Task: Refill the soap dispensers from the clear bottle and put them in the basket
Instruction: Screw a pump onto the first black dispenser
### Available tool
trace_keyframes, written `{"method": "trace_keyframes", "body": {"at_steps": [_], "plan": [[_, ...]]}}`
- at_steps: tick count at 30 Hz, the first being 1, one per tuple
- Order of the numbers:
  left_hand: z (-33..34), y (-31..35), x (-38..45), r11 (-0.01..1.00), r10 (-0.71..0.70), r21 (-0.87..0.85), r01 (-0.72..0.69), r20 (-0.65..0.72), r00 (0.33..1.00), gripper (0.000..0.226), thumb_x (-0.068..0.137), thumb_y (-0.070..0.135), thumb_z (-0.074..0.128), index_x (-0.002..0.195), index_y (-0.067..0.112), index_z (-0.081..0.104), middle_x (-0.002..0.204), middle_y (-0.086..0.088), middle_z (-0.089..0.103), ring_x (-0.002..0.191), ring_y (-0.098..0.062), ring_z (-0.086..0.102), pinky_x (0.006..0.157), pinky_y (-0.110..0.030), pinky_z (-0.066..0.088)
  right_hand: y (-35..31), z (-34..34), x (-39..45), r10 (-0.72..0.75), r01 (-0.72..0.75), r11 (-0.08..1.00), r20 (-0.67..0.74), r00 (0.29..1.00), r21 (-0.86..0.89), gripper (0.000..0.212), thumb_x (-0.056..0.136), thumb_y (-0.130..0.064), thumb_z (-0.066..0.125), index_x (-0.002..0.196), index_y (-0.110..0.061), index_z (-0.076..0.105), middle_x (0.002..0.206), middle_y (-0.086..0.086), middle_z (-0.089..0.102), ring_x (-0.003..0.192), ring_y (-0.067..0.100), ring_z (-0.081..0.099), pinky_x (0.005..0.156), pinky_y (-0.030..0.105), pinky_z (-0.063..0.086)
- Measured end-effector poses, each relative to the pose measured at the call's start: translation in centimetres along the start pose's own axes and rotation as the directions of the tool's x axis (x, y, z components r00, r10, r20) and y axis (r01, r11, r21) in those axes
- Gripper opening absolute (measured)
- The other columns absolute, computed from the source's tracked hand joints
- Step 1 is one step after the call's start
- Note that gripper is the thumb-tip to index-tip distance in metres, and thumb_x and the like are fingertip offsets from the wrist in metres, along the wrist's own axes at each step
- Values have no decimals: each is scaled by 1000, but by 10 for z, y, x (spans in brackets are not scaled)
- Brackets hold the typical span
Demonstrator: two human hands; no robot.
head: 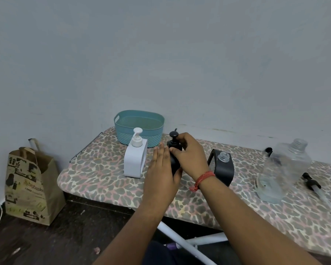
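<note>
A black soap dispenser (174, 163) stands on the leopard-print board (96, 173). My left hand (161, 173) holds its body from the left, fingers fairly straight along it. My right hand (189, 153) grips the black pump top (174, 139) at the neck. A white dispenser (135, 159) with its pump on stands to the left. A second black dispenser (223, 167) stands to the right with an open neck. The clear bottle (283, 169), uncapped and nearly empty, stands further right. The teal basket (139, 127) sits empty at the back.
A loose black pump with tube (313, 185) lies at the board's right edge, and a small black cap (268, 150) lies behind the clear bottle. A brown paper bag (30, 185) stands on the floor at left. White board legs (189, 243) show below.
</note>
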State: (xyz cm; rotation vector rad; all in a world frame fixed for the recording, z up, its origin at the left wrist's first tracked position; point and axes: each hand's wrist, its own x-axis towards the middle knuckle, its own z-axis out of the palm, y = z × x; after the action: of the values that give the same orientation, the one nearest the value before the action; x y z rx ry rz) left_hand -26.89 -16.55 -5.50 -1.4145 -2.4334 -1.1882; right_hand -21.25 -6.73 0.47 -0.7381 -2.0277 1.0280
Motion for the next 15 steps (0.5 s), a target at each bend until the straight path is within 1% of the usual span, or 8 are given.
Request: {"method": "trace_keyframes", "body": {"at_steps": [2, 6, 8, 11, 13, 15], "plan": [[0, -1, 0, 1000, -4, 12, 4, -4, 1000, 85, 101, 38, 60, 164, 15, 7, 172, 2, 2, 158, -16, -4, 129, -44, 13, 0, 1, -1, 14, -14, 1000, -16, 1000, 6, 26, 82, -14, 75, 100, -28, 62, 101, -11, 69, 100, 7, 63, 84, 14, 45], [0, -4, 3, 994, 33, 101, -33, -1, 999, 85, 101, 45, 55, 164, 14, 7, 172, 1, -5, 156, -14, -17, 128, -46, 15, 1, -1, -1, 13, -13, 1000, -23, 1000, -13, 25, 82, -17, 77, 97, -28, 60, 96, -16, 64, 96, 4, 60, 76, 6, 38], [0, -6, 4, 986, 59, 158, -58, -1, 998, 84, 102, 48, 49, 164, 12, 6, 171, -1, -12, 155, -15, -22, 128, -46, 13, -1, -2, 0, -8, 8, 999, -5, 1000, -52, 25, 82, -18, 77, 95, -25, 57, 92, -17, 61, 90, 4, 58, 72, 6, 38], [-1, -7, 2, 974, 75, 214, -71, -12, 997, 85, 99, 61, 30, 164, 12, 3, 170, -2, -17, 154, -15, -27, 129, -44, 7, -6, -6, 3, -29, 32, 994, 37, 999, -104, 28, 82, -19, 77, 95, -23, 52, 92, -15, 59, 87, 3, 55, 70, 8, 37], [-1, -8, 0, 975, 75, 212, -70, -17, 997, 89, 96, 69, 19, 164, 15, 0, 170, 0, -18, 154, -14, -27, 129, -43, 5, -8, -9, 4, -30, 40, 988, 69, 997, -146, 28, 84, -21, 76, 97, -22, 51, 94, -13, 58, 87, 3, 53, 69, 9, 36], [-1, -10, -2, 979, 66, 193, -62, -16, 998, 91, 94, 73, 16, 164, 18, -3, 170, 2, -21, 154, -14, -27, 129, -42, 4, -8, -11, 4, -27, 40, 986, 85, 996, -162, 26, 85, -19, 73, 99, -23, 52, 95, -13, 57, 88, 2, 53, 69, 8, 36]]}}
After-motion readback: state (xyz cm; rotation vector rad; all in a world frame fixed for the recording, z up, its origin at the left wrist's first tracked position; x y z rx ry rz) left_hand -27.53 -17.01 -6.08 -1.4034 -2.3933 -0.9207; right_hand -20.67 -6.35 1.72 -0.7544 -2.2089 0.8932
